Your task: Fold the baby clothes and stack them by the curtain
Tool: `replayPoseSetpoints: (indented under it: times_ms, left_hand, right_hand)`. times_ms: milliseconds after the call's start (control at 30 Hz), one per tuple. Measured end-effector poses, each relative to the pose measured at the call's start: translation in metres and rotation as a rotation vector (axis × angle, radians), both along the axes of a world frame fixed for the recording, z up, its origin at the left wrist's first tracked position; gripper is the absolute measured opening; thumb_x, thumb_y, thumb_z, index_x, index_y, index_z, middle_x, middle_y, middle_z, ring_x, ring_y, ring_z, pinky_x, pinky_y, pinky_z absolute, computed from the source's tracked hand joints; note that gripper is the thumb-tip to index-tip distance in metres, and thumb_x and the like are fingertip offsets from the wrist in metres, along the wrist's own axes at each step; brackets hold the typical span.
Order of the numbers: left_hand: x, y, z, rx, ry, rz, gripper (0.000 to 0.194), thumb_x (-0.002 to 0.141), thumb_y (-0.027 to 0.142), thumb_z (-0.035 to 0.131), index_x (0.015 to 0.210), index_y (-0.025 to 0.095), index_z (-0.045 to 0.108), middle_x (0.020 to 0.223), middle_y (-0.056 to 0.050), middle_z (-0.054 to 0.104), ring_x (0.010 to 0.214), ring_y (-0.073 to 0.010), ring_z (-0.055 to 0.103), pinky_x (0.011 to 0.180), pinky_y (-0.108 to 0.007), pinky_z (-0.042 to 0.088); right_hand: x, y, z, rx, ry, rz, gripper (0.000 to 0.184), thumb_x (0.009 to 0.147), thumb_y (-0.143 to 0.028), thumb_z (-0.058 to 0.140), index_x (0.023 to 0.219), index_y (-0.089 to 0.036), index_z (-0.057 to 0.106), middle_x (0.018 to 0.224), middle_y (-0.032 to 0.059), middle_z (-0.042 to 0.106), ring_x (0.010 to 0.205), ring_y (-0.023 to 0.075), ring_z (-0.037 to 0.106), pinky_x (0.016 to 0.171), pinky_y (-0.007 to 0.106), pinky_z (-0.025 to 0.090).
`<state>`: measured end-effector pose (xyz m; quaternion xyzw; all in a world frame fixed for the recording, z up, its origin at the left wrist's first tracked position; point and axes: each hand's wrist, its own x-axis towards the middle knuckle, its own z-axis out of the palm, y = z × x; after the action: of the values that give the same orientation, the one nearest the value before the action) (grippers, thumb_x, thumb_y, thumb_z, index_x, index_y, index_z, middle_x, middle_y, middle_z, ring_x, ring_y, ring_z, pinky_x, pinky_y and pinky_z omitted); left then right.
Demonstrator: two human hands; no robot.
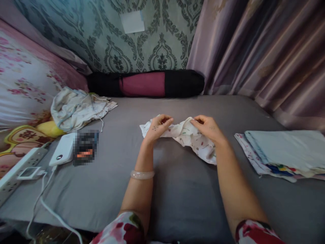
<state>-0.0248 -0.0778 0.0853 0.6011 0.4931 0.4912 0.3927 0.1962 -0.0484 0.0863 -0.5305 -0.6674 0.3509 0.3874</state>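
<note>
One wide grey sheet [177, 203] covers the surface across the frame, its soft slack able to catch and drag whatever slides over it. Behind it, a long black and maroon roll [142, 84] lies along the foot of the wall [162, 44]. At the right of the frame sits a folded stack [281, 145], its layers uneven at the near edge; a sideways nudge from the right forearm could slew them further. At the upper left, a crumpled heap of cloth [73, 108] trails a thin string that could snag if the heap were pulled.

Near the centre, a small white printed cloth [196, 140] hangs bunched and twisted between the hands, its wider part drooping toward the right forearm. Flattened like this, it would probably crease, because the fabric is thin and doubled over on itself. The right hand [207, 127] pinches a raised edge between thumb and fingers; with so little fabric gripped, that edge could slip free. The left hand [157, 128] curls over the narrower end, and whether its fingers close on the fabric cannot be told. At the left, the white power bank [63, 149] has a thin cable [54, 211] attached, which a sweeping sleeve could tug. Smallest is the pale bangle [142, 175], which might catch loose fabric.
</note>
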Motion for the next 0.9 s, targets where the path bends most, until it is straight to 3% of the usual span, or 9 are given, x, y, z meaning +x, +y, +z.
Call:
replayPoseSetpoints:
  times_ms: [100, 200, 267, 433, 533, 667, 733, 800, 900]
  left_hand:
    - [-0.009, -0.003, 0.007, -0.082, -0.021, -0.088, 0.036, 0.086, 0.049, 0.056, 0.08, 0.014, 0.065, 0.058, 0.002, 0.056, 0.044, -0.005, 0.045, 0.044, -0.018, 0.034]
    - [-0.016, -0.005, 0.003, -0.229, 0.118, -0.283, 0.032, 0.085, 0.045, 0.056, 0.077, 0.014, 0.064, 0.062, -0.001, 0.061, 0.046, -0.0068, 0.052, 0.041, -0.018, 0.033]
    - [-0.017, -0.002, -0.004, -0.233, 0.247, -0.317, 0.027, 0.084, 0.039, 0.057, 0.075, 0.015, 0.064, 0.065, -0.002, 0.063, 0.053, -0.0095, 0.057, 0.046, -0.019, 0.038]
    - [-0.015, 0.008, -0.026, -0.004, 0.503, -0.023, 0.017, 0.08, 0.022, 0.055, 0.093, 0.017, 0.064, 0.091, -0.006, 0.069, 0.082, -0.0168, 0.062, 0.076, -0.029, 0.048]
    - [-0.013, 0.009, -0.034, 0.025, 0.644, -0.029, 0.031, 0.078, 0.017, 0.055, 0.109, 0.019, 0.058, 0.103, -0.008, 0.067, 0.094, -0.0215, 0.061, 0.085, -0.036, 0.047]
    - [-0.005, 0.006, -0.028, 0.123, 0.808, 0.106, 0.029, 0.077, 0.011, 0.056, 0.105, 0.02, 0.057, 0.112, -0.012, 0.063, 0.109, -0.0284, 0.055, 0.095, -0.047, 0.04]
    - [0.001, 0.004, -0.019, 0.167, 0.805, 0.177, 0.021, 0.077, 0.013, 0.058, 0.097, 0.019, 0.06, 0.109, -0.012, 0.064, 0.106, -0.0284, 0.056, 0.093, -0.045, 0.04]
    - [0.007, 0.002, -0.011, 0.124, 0.713, 0.066, 0.008, 0.08, 0.02, 0.057, 0.086, 0.019, 0.062, 0.09, -0.008, 0.067, 0.087, -0.0228, 0.06, 0.08, -0.037, 0.046]
    - [0.012, -0.001, -0.007, -0.071, 0.574, -0.312, 0.022, 0.084, 0.031, 0.053, 0.069, 0.018, 0.061, 0.062, -0.001, 0.062, 0.056, -0.0143, 0.056, 0.06, -0.026, 0.044]
  right_hand:
    - [0.006, 0.008, -0.01, 0.029, 0.034, -0.138, 0.032, 0.075, -0.048, 0.064, 0.081, -0.018, 0.068, 0.079, 0.004, 0.067, 0.073, 0.0177, 0.059, 0.068, 0.03, 0.045]
    - [0.008, 0.013, -0.018, 0.044, 0.055, -0.199, 0.034, 0.074, -0.05, 0.062, 0.08, -0.017, 0.068, 0.076, 0.0041, 0.066, 0.07, 0.0177, 0.058, 0.066, 0.03, 0.044]
    - [0.007, 0.014, -0.02, 0.038, 0.069, -0.219, 0.033, 0.074, -0.05, 0.062, 0.079, -0.017, 0.067, 0.074, 0.0037, 0.066, 0.068, 0.0172, 0.058, 0.064, 0.029, 0.043]
    - [0.005, 0.013, -0.017, 0.014, 0.086, -0.259, 0.032, 0.071, -0.048, 0.063, 0.076, -0.017, 0.067, 0.07, 0.0028, 0.064, 0.066, 0.016, 0.055, 0.061, 0.028, 0.042]
    - [0.006, 0.013, -0.016, 0.007, 0.098, -0.269, 0.033, 0.07, -0.049, 0.063, 0.075, -0.016, 0.067, 0.07, 0.003, 0.064, 0.065, 0.0159, 0.055, 0.061, 0.028, 0.042]
    - [0.007, 0.015, -0.016, 0.012, 0.103, -0.274, 0.036, 0.069, -0.051, 0.064, 0.076, -0.016, 0.067, 0.071, 0.0034, 0.065, 0.067, 0.0165, 0.057, 0.063, 0.029, 0.043]
    - [0.007, 0.016, -0.017, 0.016, 0.104, -0.3, 0.038, 0.069, -0.053, 0.064, 0.077, -0.016, 0.067, 0.071, 0.0037, 0.065, 0.067, 0.017, 0.057, 0.063, 0.029, 0.044]
    - [0.007, 0.017, -0.016, 0.024, 0.111, -0.342, 0.039, 0.069, -0.053, 0.064, 0.078, -0.016, 0.067, 0.072, 0.004, 0.065, 0.068, 0.0175, 0.058, 0.063, 0.029, 0.044]
    - [0.009, 0.019, -0.013, 0.053, 0.142, -0.4, 0.037, 0.069, -0.052, 0.063, 0.079, -0.017, 0.067, 0.071, 0.0038, 0.065, 0.068, 0.0176, 0.058, 0.061, 0.028, 0.045]
